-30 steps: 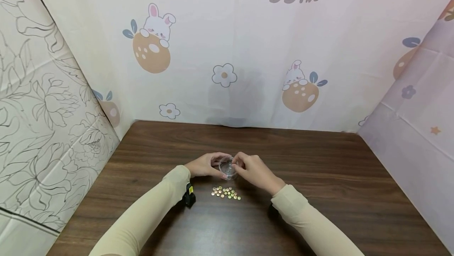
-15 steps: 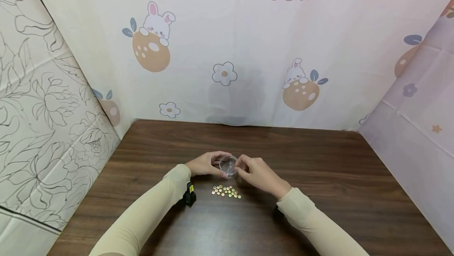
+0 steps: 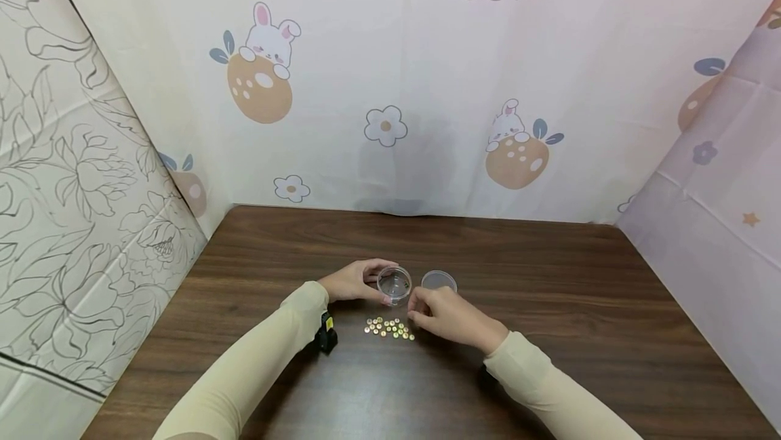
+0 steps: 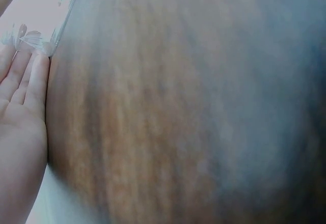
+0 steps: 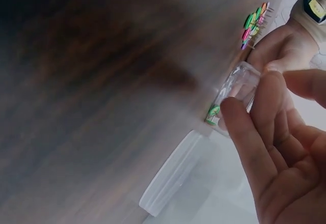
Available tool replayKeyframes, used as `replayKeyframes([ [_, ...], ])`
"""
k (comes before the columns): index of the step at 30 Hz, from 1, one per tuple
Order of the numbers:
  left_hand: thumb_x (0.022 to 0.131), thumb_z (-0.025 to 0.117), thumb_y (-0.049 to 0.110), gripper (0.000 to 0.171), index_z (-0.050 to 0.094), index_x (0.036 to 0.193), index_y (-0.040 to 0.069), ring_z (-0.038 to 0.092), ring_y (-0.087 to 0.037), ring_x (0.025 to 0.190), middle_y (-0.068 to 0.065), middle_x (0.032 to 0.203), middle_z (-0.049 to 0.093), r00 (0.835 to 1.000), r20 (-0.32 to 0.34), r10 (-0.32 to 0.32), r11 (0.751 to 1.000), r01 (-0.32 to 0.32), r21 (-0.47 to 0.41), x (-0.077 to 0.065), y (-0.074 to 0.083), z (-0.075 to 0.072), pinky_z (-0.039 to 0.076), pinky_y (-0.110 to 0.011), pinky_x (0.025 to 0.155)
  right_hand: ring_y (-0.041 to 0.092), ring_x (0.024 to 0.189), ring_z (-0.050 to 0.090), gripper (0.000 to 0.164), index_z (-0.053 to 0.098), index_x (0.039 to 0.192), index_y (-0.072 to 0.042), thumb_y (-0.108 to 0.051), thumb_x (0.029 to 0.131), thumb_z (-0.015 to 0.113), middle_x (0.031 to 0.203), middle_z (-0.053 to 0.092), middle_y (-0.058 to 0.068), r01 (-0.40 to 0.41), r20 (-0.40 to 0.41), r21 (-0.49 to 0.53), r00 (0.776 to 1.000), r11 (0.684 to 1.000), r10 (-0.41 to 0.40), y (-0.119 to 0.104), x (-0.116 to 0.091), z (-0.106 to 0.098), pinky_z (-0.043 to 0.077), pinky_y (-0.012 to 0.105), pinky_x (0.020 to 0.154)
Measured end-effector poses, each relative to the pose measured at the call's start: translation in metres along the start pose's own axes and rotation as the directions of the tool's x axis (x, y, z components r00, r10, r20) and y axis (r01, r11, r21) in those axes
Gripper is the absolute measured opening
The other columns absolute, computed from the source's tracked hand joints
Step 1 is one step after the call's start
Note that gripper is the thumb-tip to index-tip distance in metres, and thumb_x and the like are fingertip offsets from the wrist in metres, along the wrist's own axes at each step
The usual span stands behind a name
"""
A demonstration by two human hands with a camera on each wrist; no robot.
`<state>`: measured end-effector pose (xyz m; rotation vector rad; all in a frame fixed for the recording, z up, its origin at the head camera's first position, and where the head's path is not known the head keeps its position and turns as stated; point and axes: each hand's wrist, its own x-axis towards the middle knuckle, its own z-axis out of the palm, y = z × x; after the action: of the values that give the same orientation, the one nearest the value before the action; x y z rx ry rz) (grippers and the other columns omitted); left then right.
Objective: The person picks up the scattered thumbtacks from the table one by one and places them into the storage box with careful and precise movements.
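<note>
My left hand point(image 3: 354, 282) holds a small round clear plastic container point(image 3: 393, 283), thumb in front and fingers behind. Its open top faces up. Low inside it, the right wrist view shows a green thumbtack point(image 5: 213, 113). Just in front of the container lies a cluster of thumbtacks point(image 3: 395, 335), gold on their undersides, with coloured heads point(image 5: 248, 33) down and pins up. Right of that cluster is my right hand point(image 3: 448, 314), its fingers bent loosely and nothing visible between them. A clear round lid point(image 3: 438, 280) lies behind the right hand.
The dark brown wooden table point(image 3: 518, 257) ends at a white patterned cloth point(image 3: 329, 155) at the back. More patterned cloth hangs at both sides. A black wrist camera point(image 3: 326, 335) sits on the left wrist, near the table.
My right hand has moved from the container's rim toward me and right, down beside the thumbtacks. The lid behind it has come into view. My left hand and the container have stayed put.
</note>
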<state>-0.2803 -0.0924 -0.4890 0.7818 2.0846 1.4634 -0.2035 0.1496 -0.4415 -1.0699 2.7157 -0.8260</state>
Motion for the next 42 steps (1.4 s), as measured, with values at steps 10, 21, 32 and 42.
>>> replayKeyframes([
  [10, 0.074, 0.079, 0.018, 0.071, 0.046, 0.137, 0.019, 0.048, -0.016, 0.118, -0.005, 0.134, 0.052, 1.000, -0.005, -0.001, 1.000, 0.001, -0.006, -0.008, 0.017, 0.001, 0.041, -0.043, 0.101, -0.003, 0.055, 0.048, 0.004, 0.062, 0.084, -0.016, -0.016, 0.085, 0.066, 0.064, 0.054, -0.013, 0.069, 0.163, -0.042, 0.985, 0.997, -0.061, -0.007, -0.008, 0.003, 0.045, 0.018, 0.050],
  [21, 0.074, 0.079, 0.023, 0.073, 0.044, 0.138, 0.022, 0.044, -0.012, 0.122, 0.001, 0.136, 0.048, 1.000, -0.009, -0.007, 1.000, 0.007, 0.024, -0.003, 0.006, 0.000, 0.037, -0.042, 0.105, -0.004, 0.055, 0.045, 0.006, 0.062, 0.083, -0.012, -0.014, 0.083, 0.068, 0.064, 0.052, -0.013, 0.133, 0.177, -0.145, 0.978, 0.980, -0.107, -0.012, -0.010, 0.007, 0.043, 0.016, 0.051],
  [32, 0.078, 0.076, 0.016, 0.073, 0.040, 0.141, 0.011, 0.042, -0.024, 0.125, -0.011, 0.139, 0.046, 1.000, 0.015, 0.006, 1.000, -0.006, -0.002, -0.012, 0.025, 0.001, 0.037, -0.045, 0.105, -0.002, 0.052, 0.040, 0.010, 0.059, 0.077, -0.016, -0.011, 0.080, 0.067, 0.062, 0.047, -0.013, 0.126, 0.134, -0.258, 0.987, 0.958, -0.094, -0.013, -0.008, 0.011, 0.040, 0.017, 0.047],
  [42, 0.078, 0.076, 0.015, 0.070, 0.041, 0.139, 0.009, 0.045, -0.025, 0.121, -0.015, 0.137, 0.047, 0.999, 0.020, 0.026, 1.000, -0.026, -0.006, -0.012, 0.026, 0.001, 0.041, -0.046, 0.102, -0.003, 0.053, 0.041, 0.013, 0.057, 0.074, -0.017, -0.009, 0.079, 0.066, 0.064, 0.051, -0.013, 0.141, 0.124, -0.284, 0.986, 0.949, -0.109, -0.014, -0.009, 0.011, 0.040, 0.017, 0.047],
])
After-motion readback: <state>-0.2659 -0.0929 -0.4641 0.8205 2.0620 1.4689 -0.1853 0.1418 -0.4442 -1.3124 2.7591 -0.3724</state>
